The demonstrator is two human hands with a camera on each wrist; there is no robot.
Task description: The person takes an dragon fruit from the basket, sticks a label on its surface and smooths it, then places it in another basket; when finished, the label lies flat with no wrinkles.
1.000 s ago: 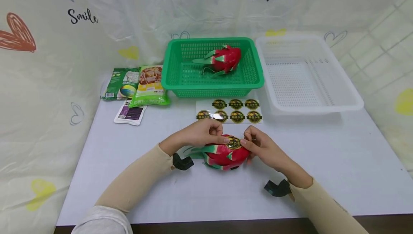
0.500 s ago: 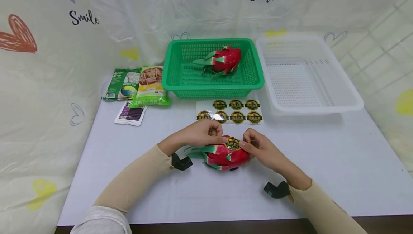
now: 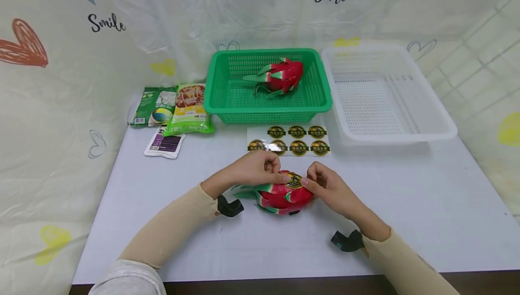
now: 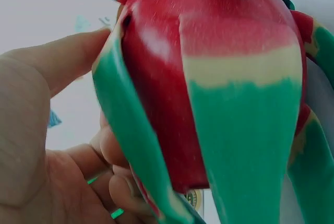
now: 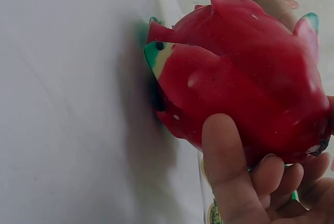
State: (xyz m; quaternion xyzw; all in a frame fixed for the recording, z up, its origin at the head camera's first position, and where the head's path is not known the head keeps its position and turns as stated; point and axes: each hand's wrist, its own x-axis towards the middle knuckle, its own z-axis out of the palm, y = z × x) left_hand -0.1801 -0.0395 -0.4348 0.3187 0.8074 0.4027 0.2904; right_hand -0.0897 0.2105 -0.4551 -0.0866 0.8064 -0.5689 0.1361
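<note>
A red dragon fruit [image 3: 280, 200] with green leaf tips lies on its side on the white table, its leafy end to the left. On its upper face sits a round black-and-gold sticker [image 3: 294, 180]. My left hand [image 3: 257, 168] holds the fruit from behind, thumb on the sticker's left part, other fingers curled. At the other end my right hand [image 3: 333, 189] grips the fruit, its thumb at the sticker's right edge. In the right wrist view one finger [image 5: 224, 145] lies along the red skin. Leaves hide part of the left fingers in the left wrist view.
Behind the hands lies a sheet of round stickers [image 3: 288, 140]. A green basket [image 3: 268, 116] holds another dragon fruit [image 3: 286, 74]. To its right stands a white basket [image 3: 394, 138]. Several food packets [image 3: 188, 110] lie at the back left.
My left thumb has slid slightly right over the sticker. The right hand has shifted only a little, and the fruit stays in place.
</note>
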